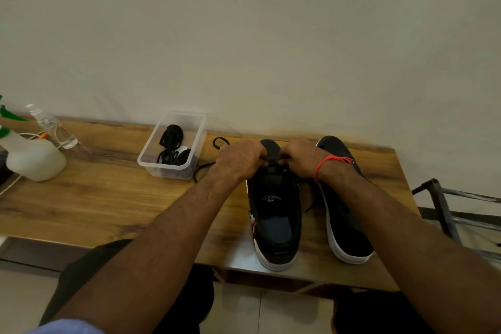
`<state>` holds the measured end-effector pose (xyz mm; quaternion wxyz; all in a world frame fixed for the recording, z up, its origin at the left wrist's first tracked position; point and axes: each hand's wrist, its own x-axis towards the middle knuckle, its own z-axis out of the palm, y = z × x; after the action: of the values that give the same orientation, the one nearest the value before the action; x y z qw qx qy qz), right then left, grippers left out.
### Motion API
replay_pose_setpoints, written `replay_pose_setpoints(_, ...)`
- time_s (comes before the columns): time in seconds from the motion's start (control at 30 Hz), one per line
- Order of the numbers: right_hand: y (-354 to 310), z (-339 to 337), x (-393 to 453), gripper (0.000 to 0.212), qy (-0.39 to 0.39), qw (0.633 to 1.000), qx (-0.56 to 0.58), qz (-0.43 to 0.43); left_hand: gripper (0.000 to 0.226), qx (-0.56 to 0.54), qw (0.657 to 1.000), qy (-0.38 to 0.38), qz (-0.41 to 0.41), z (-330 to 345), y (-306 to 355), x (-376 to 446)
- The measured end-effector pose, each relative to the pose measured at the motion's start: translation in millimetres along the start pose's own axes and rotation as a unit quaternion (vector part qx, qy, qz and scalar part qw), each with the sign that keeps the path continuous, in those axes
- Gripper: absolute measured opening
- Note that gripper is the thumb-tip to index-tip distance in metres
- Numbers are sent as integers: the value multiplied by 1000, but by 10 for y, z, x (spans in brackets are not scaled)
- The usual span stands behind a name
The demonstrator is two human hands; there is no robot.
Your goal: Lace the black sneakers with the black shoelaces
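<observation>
Black lace [202, 168] is pinched in the grip of both the left hand [240, 158] and right hand [303, 157], fingers curled at the near sneaker [275, 214] toe-end eyelets, probably to thread it. Second sneaker [344, 211] waits just beside on the desk [108, 198]; spare laces [172, 148] sit in a clear tub [151, 167], within reach.

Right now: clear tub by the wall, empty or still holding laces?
Not empty: black shoelaces lie bundled inside the lidless clear tub.

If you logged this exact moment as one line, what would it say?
step: lacing near sneaker | left hand, right hand: both working at its front eyelets | second sneaker: waiting | spare laces: in clear tub
</observation>
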<state>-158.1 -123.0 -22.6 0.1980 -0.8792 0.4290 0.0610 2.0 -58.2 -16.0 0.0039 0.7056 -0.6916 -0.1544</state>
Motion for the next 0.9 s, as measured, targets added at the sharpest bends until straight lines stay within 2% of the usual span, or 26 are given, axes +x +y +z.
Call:
replay_pose_setpoints(0.07, -6, -12, -28, 25, 52, 997, 63, 1, 25, -57, 998, -19, 7, 20, -27, 25)
replay_pose_setpoints(0.13, 68, -68, -66, 32, 94, 985, 139, 28, 28, -155, 988, -2, 0, 11, -62, 31)
replay_pose_setpoints(0.2, 157, -118, -129, 42, 47, 991, 121, 41, 34, -216, 976, 13, -37, -9, -122, 0)
replay_pose_setpoints(0.3, 191, -63, -224, 44, -49, 998, 2, 41, 40, -207, 975, -43, -68, -1, -237, -88)
replay_pose_setpoints(0.37, 193, 5, -240, 32, -28, 998, -24, 49, 49, -179, 978, -73, -79, -44, -300, -180)
replay_pose_setpoints(0.43, 203, -10, -241, 20, 23, 998, -2, 56, 47, -131, 985, -81, -81, -167, -379, -256)
replay_pose_setpoints(0.5, 215, -125, -266, 17, 65, 995, 36, 62, 33, -127, 988, -45, -77, -329, -445, -327)
replay_pose_setpoints(0.57, 219, -319, -328, 11, 116, 981, 137, 69, 21, -209, 973, 53, -79, -508, -469, -400)
replay_pose_setpoints(0.63, 208, -542, -427, 6, 146, 943, 291, 66, 17, -337, 923, 168, -76, -674, -435, -468)
replay_pose_setpoints(0.7, 191, -754, -547, 8, 170, 888, 425, 53, 18, -461, 855, 229, -61, -835, -375, -532)
replay_pose_setpoints(0.77, 157, -930, -675, 11, 188, 829, 525, 35, 18, -521, 814, 254, -39, -978, -326, -614)
replay_pose_setpoints(0.83, 99, -1078, -794, 16, 192, 777, 600, 16, 19, -556, 793, 250, -13, -1082, -283, -699)
replay_pose_setpoints(0.9, 32, -1189, -887, 19, 190, 745, 639, -6, 23, -590, 777, 219, 11, -1146, -238, -762)
